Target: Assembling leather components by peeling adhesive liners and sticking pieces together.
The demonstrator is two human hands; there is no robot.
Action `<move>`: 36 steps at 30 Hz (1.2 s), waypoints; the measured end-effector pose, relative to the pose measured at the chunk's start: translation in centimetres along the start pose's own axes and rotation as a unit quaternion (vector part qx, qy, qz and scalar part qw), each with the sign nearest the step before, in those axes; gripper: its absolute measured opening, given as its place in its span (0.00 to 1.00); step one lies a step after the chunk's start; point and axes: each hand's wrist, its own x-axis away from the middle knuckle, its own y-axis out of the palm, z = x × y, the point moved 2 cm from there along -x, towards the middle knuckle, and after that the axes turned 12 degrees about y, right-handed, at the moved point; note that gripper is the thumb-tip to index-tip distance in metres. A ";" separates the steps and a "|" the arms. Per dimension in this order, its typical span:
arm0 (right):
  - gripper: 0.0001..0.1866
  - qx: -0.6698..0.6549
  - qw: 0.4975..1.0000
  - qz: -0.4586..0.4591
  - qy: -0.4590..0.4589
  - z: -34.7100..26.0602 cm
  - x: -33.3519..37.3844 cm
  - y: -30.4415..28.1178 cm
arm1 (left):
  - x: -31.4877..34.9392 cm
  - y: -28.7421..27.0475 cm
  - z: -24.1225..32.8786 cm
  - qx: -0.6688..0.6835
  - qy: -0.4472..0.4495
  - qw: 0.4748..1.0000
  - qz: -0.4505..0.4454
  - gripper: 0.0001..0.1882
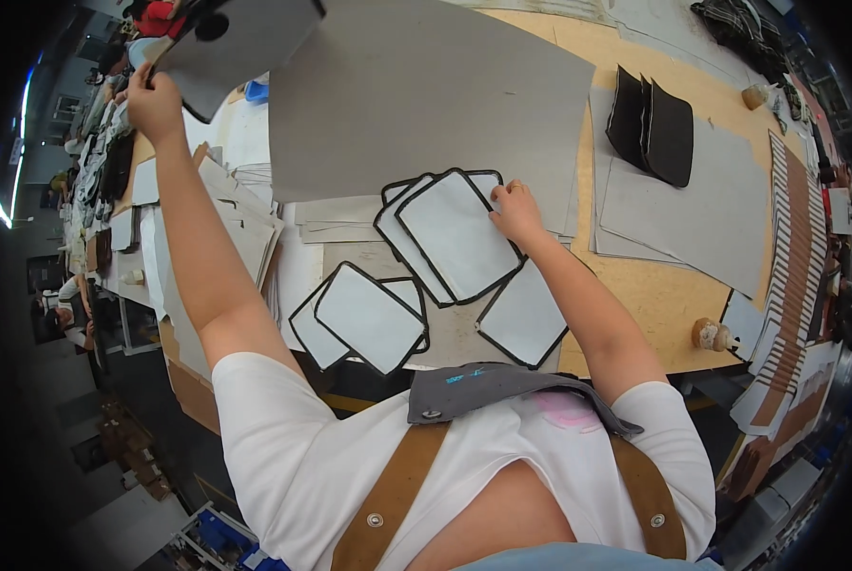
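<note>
My left hand [157,103], raised at the far left, is closed on the edge of a grey panel with a dark border [245,62], which carries a black round spot and tilts above the table. My right hand [517,215] is closed at the upper right edge of a white panel with black edging [459,233], fingers bent over the rim. That panel overlaps others like it, so their lower parts are hidden. Closer to me lies another small pile of black-edged white panels [369,317]. A single one [526,319] rests under my right forearm.
A large grey sheet [426,95] covers the table's middle. Black panels [669,133] lie on grey sheets [702,209] at the right. Two jars, one at the front right [712,335], one farther back [754,96], stand nearby. Stacked boards [240,214] are at the left; people work beyond.
</note>
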 end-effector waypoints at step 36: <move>0.10 -0.322 0.870 0.253 -0.274 1.1 22.9 -18.1 | 16.0 -13.1 39.7 0.563 -0.146 0.576 -0.574 0.12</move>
